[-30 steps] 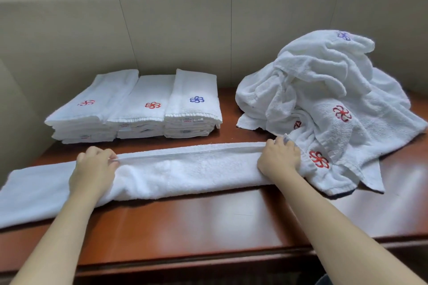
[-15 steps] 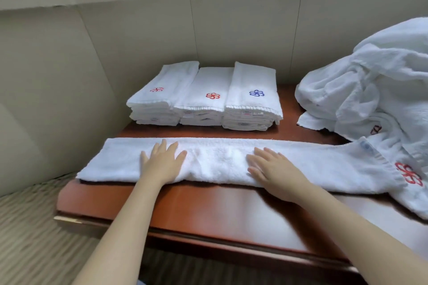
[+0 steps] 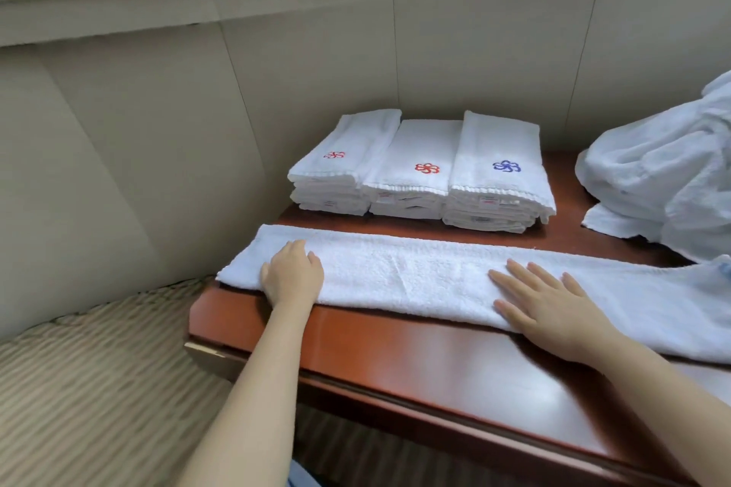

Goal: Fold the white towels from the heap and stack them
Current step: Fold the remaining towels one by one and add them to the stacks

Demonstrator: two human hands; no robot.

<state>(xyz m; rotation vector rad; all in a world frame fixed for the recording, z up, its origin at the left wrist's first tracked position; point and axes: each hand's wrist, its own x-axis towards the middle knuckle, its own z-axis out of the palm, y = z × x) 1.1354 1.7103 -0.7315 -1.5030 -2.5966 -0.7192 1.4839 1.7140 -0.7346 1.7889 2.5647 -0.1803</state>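
On the folded towel [image 3: 395, 277], left hand [image 3: 292, 275] and right hand [image 3: 550, 302] lie flat; heap [image 3: 664, 186] cropped.

Matt, nubby terry cloth is being shown by the long towel [image 3: 415, 277], smooth glossy wood by the table [image 3: 435, 356], ribbed matt pile by the carpet [image 3: 99, 387].

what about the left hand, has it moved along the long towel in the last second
yes, the left hand slid left along the long towel, ending closer to the left corner of the table
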